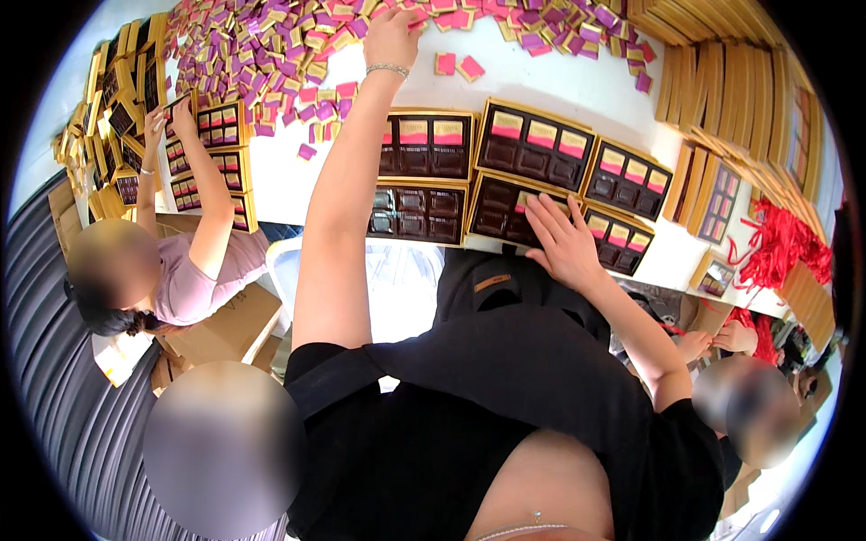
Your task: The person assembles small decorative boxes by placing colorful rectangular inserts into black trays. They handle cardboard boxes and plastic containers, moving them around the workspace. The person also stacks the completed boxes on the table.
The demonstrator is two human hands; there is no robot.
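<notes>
My left hand (391, 43), with a bracelet at its wrist, reaches far out to the edge of a large heap of small wrapped squares (307, 54) in pink, purple and gold. Its fingers are partly bent, the thumb apart from them, and no held piece shows. My right hand (566, 243) lies with fingers stretched over a gold-edged box (494, 206) with a dark compartment tray. Its fingertips touch a pink-and-gold square there. Beside that stands a box with bare compartments (417, 212). Behind them, more boxes (534, 140) each hold a row of pink-and-gold squares.
Stacked gold-edged boxes (722, 86) line the right side, near a pile of red ribbons (787, 242). At the left, a person in a pink top (212, 270) handles similar boxes. Another person's hands (722, 341) show at right. A cardboard carton (225, 326) stands below the table.
</notes>
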